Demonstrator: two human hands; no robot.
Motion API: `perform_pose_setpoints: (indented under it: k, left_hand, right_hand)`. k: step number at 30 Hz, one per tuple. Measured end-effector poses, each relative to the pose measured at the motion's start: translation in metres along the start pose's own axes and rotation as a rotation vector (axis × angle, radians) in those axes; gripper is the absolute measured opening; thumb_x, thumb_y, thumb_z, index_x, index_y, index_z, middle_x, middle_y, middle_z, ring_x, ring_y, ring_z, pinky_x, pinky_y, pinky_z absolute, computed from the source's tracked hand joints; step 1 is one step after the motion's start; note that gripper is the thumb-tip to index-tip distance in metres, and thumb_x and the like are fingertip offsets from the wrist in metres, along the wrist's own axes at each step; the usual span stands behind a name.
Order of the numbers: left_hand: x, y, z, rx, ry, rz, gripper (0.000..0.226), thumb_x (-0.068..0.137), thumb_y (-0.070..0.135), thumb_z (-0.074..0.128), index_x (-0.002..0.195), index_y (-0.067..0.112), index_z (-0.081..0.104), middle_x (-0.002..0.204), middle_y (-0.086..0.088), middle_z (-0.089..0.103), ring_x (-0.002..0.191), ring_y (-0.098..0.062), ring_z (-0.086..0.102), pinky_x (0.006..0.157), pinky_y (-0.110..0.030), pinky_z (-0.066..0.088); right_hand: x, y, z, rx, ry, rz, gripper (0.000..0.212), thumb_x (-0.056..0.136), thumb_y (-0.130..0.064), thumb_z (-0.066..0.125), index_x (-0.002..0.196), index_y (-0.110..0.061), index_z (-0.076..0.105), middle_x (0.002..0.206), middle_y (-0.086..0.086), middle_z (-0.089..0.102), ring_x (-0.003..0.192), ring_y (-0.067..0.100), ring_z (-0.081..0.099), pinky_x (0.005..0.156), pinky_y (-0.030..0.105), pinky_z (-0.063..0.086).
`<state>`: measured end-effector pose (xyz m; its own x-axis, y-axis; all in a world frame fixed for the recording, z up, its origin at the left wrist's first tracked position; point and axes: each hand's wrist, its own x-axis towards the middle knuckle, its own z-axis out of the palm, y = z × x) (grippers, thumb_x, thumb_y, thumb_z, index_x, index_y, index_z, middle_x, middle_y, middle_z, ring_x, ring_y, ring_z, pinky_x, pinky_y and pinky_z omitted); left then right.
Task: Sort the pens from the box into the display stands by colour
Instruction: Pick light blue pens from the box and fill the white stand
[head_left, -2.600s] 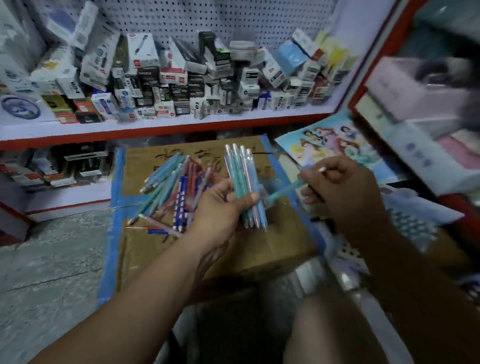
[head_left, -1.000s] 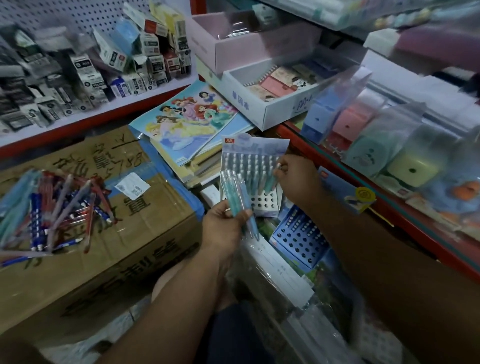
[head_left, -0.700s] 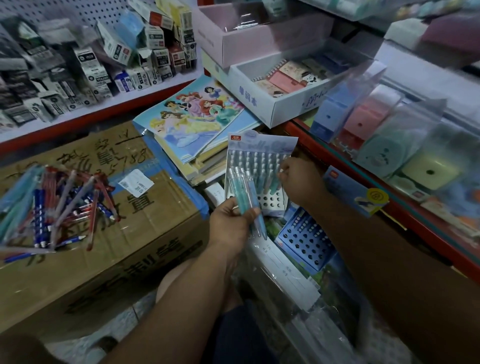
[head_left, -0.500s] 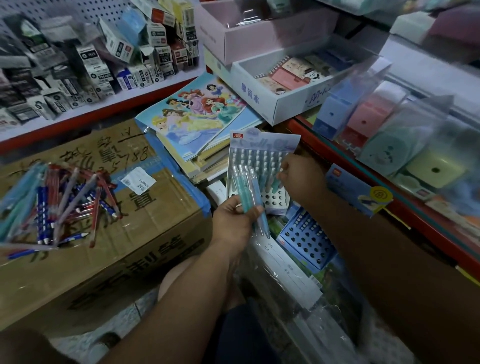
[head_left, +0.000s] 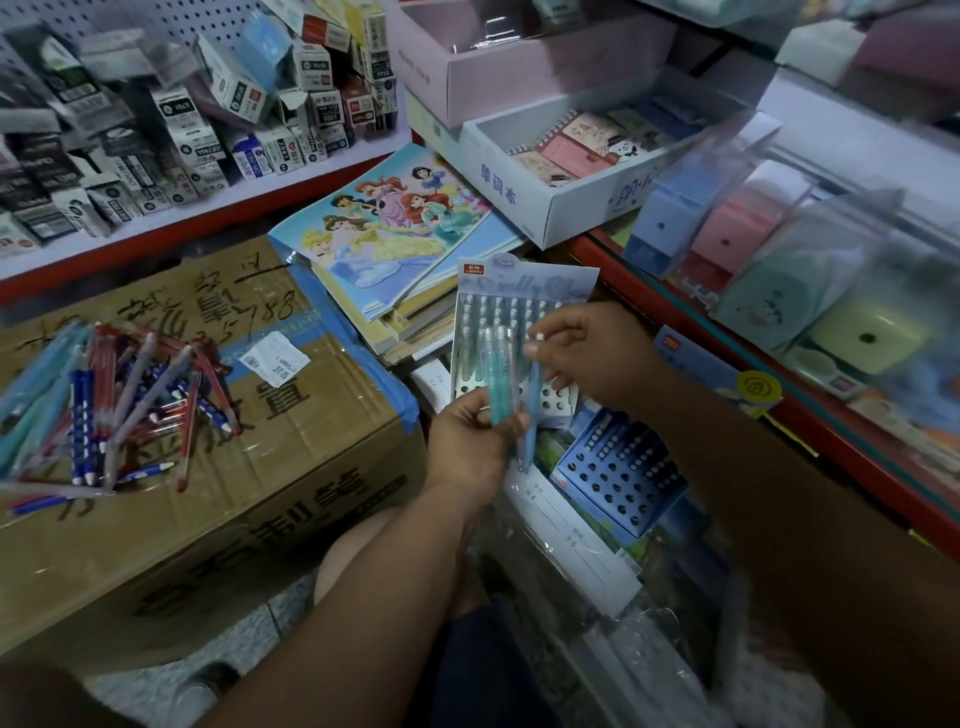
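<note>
My left hand (head_left: 470, 444) grips a small bunch of teal pens (head_left: 498, 379) upright, in front of a white display stand (head_left: 558, 400) that holds several pens under a pale blue header card. My right hand (head_left: 592, 353) pinches the top of a light blue pen (head_left: 531, 421) that stands beside the bunch. A blue display stand (head_left: 618, 480) with rows of holes lies just below and to the right. Loose pens (head_left: 109, 400) in teal, red and blue lie heaped on a cardboard box (head_left: 249, 493) at the left.
Princess colouring books (head_left: 395, 228) are stacked behind the stands. Small cartons (head_left: 182, 124) crowd the white shelf at the back left. A white box of notebooks (head_left: 582, 171) and pastel plastic cases (head_left: 753, 244) fill the red-edged shelf on the right. Clear-wrapped packs (head_left: 576, 545) lie below.
My right hand has left the white stand and now pinches a light blue pen at the bunch in my left hand. Earlier the view swung from the box to the stands.
</note>
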<state>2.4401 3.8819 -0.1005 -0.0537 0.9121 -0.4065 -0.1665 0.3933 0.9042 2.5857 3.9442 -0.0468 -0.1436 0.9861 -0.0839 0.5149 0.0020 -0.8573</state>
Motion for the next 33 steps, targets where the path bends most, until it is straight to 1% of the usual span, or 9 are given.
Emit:
perform_pose_setpoints:
  k: [2,4,7,12,17,21,25,28,33]
  left_hand:
    - [0.001,0.0,-0.002,-0.042,0.058,-0.024,0.018,0.087,-0.001,0.07,0.098,0.012,0.073,0.095,-0.01,0.076,0.085,-0.019,0.072,0.074,-0.034,0.06]
    - [0.002,0.0,-0.005,-0.066,0.105,-0.042,0.019,0.087,0.0,0.071,0.1,0.013,0.072,0.089,-0.007,0.076,0.076,-0.016,0.072,0.072,-0.036,0.061]
    - [0.002,0.001,-0.005,-0.126,0.091,-0.07,0.02,0.087,-0.003,0.068,0.103,0.01,0.07,0.087,-0.006,0.075,0.067,-0.008,0.071,0.062,-0.028,0.06]
    - [0.001,0.001,-0.004,-0.148,0.071,-0.084,0.022,0.087,-0.004,0.068,0.102,0.011,0.07,0.096,-0.011,0.075,0.075,-0.012,0.072,0.068,-0.028,0.061]
    - [0.002,0.001,-0.005,-0.16,0.086,-0.089,0.022,0.087,-0.004,0.068,0.102,0.012,0.069,0.101,-0.015,0.075,0.085,-0.022,0.072,0.079,-0.04,0.06]
    - [0.003,-0.001,-0.004,-0.167,0.08,-0.095,0.026,0.086,-0.005,0.069,0.108,0.007,0.069,0.102,-0.015,0.074,0.095,-0.029,0.073,0.086,-0.046,0.059]
    - [0.003,0.0,-0.006,-0.158,0.079,-0.076,0.024,0.086,-0.002,0.07,0.105,0.011,0.07,0.101,-0.016,0.074,0.09,-0.026,0.072,0.082,-0.042,0.06]
    - [0.002,0.001,-0.009,-0.16,0.074,-0.072,0.027,0.086,-0.002,0.07,0.112,0.005,0.069,0.101,-0.019,0.074,0.081,-0.019,0.071,0.068,-0.031,0.06]
    - [-0.003,0.002,-0.016,-0.138,0.065,-0.051,0.028,0.087,-0.002,0.07,0.114,0.004,0.069,0.1,-0.018,0.074,0.077,-0.015,0.071,0.063,-0.026,0.058]
  right_hand:
    - [0.003,0.008,-0.007,0.008,0.105,-0.009,0.006,0.09,-0.008,0.069,0.092,-0.002,0.069,0.083,0.033,0.064,0.062,0.013,0.063,0.059,0.025,0.057]
    - [0.008,0.018,-0.014,-0.147,0.288,-0.028,0.011,0.091,-0.016,0.07,0.097,-0.007,0.071,0.083,0.012,0.07,0.072,0.011,0.066,0.066,0.022,0.054]
    - [0.015,0.028,-0.016,-0.305,0.403,-0.042,0.016,0.092,-0.019,0.069,0.104,-0.01,0.07,0.092,0.0,0.068,0.084,0.013,0.063,0.075,0.022,0.046]
    - [0.021,0.041,-0.01,-0.413,0.42,-0.005,0.014,0.093,-0.02,0.068,0.101,-0.009,0.071,0.096,0.006,0.072,0.09,0.02,0.066,0.075,0.025,0.042]
    - [0.026,0.045,-0.007,-0.512,0.365,0.008,0.015,0.093,-0.015,0.065,0.101,-0.003,0.071,0.097,0.012,0.072,0.092,0.026,0.067,0.084,0.035,0.052]
    - [0.031,0.049,-0.005,-0.548,0.308,0.052,0.019,0.092,-0.013,0.066,0.109,-0.004,0.068,0.105,0.013,0.071,0.099,0.028,0.065,0.083,0.028,0.044]
    - [0.038,0.056,0.003,-0.759,0.295,0.061,0.021,0.092,-0.007,0.063,0.112,-0.001,0.062,0.109,0.017,0.068,0.102,0.034,0.064,0.087,0.037,0.05]
    - [0.042,0.059,0.01,-0.891,0.267,0.069,0.017,0.093,-0.007,0.061,0.109,-0.003,0.065,0.104,0.017,0.068,0.097,0.032,0.065,0.087,0.039,0.053]
    - [0.033,0.055,0.009,-0.804,0.27,0.06,0.018,0.093,-0.013,0.061,0.109,-0.005,0.065,0.109,0.017,0.066,0.102,0.034,0.062,0.089,0.042,0.051]
